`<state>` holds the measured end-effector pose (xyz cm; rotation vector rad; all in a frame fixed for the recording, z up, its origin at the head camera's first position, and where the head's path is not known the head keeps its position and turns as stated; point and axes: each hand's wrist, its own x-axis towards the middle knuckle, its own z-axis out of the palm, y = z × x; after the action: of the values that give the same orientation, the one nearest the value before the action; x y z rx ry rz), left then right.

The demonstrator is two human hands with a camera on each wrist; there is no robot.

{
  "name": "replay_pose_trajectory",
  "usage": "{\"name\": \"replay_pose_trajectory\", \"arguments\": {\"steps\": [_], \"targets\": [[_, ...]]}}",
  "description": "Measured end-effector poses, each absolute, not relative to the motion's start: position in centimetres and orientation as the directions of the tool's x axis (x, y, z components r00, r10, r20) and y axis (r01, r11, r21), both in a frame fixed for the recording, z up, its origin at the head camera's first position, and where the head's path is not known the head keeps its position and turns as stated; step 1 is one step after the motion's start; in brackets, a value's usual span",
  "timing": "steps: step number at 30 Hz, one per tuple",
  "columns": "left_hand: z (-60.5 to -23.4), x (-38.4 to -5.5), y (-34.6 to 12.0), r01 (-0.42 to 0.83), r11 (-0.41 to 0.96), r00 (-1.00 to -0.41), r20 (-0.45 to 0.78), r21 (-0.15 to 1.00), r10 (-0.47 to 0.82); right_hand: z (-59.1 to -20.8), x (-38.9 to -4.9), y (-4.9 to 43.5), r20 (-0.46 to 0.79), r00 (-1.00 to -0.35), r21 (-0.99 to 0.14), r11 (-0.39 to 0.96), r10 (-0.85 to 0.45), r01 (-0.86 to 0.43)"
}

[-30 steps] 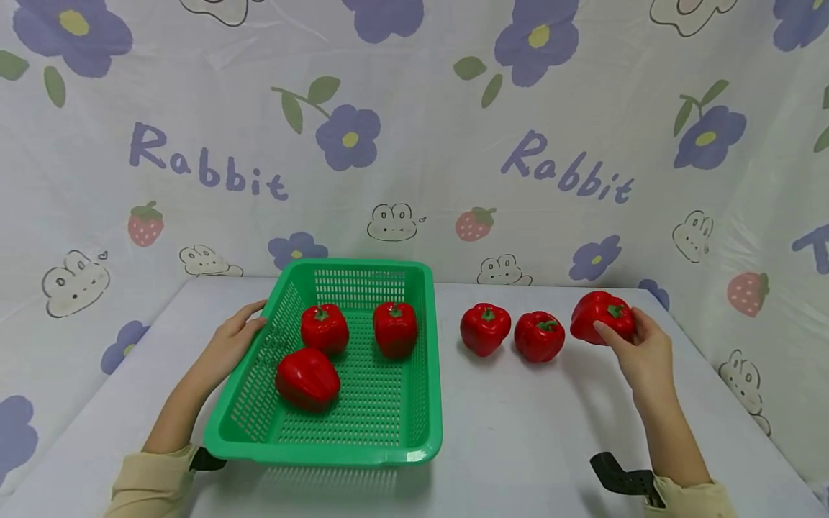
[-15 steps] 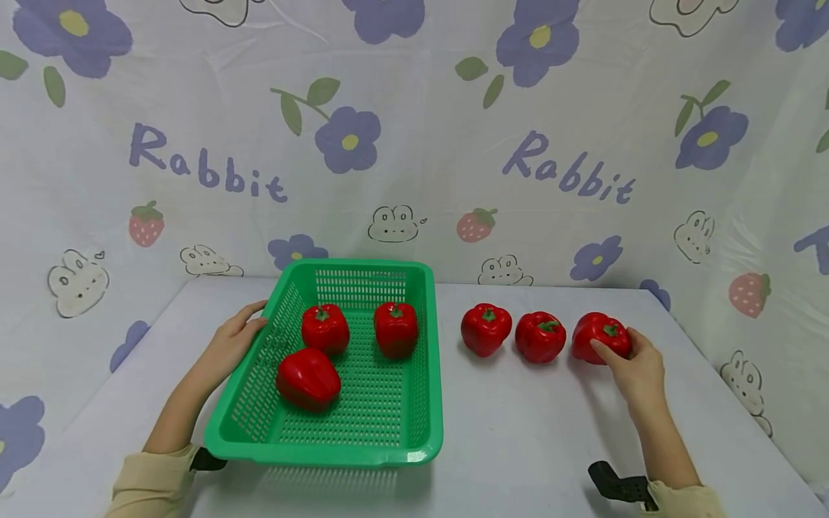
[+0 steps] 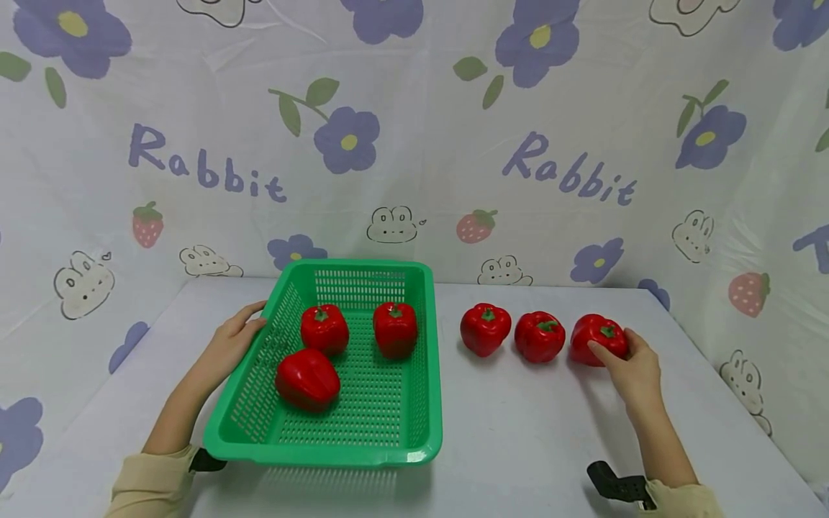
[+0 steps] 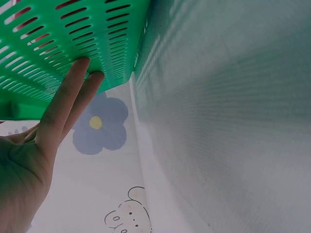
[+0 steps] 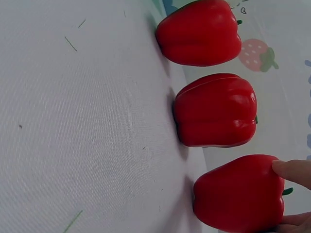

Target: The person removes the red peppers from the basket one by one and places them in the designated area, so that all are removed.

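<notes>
Table [image 3: 505, 432]: right fingers [image 5: 297, 172] pinch pepper [image 3: 592, 334]; left fingers [image 4: 67, 94] (straight, wrist view only) touch basket [image 3: 337, 455].

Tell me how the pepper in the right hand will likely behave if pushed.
The red pepper looks glossy, so it may slip against the fingers of the right hand. Its grooved, blocky body would probably rock before rolling. No dent shows at the grip, suggesting it is fairly stiff.

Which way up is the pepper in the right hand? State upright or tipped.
The pepper is upright: its stem points away from the table in the right wrist view and shows on top in the head view.
</notes>
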<state>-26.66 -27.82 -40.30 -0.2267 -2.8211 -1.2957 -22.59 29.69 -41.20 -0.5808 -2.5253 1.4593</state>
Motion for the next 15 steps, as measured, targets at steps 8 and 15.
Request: {"name": "replay_pose_trajectory", "arguments": {"steps": [8,15], "targets": [[-40.05,-26.41,-27.72,0.138,0.641,-0.99,0.079,0.755,0.121,-41.43,-23.23,29.86,-0.052,-0.918,-0.856,0.456,0.392,0.243],[-39.97,-26.3,-27.67,0.138,0.631,-0.989,0.077,0.763,0.123,-41.56,-23.5,29.91,-0.058,-0.929,-0.863,0.449,0.366,0.231]]}}
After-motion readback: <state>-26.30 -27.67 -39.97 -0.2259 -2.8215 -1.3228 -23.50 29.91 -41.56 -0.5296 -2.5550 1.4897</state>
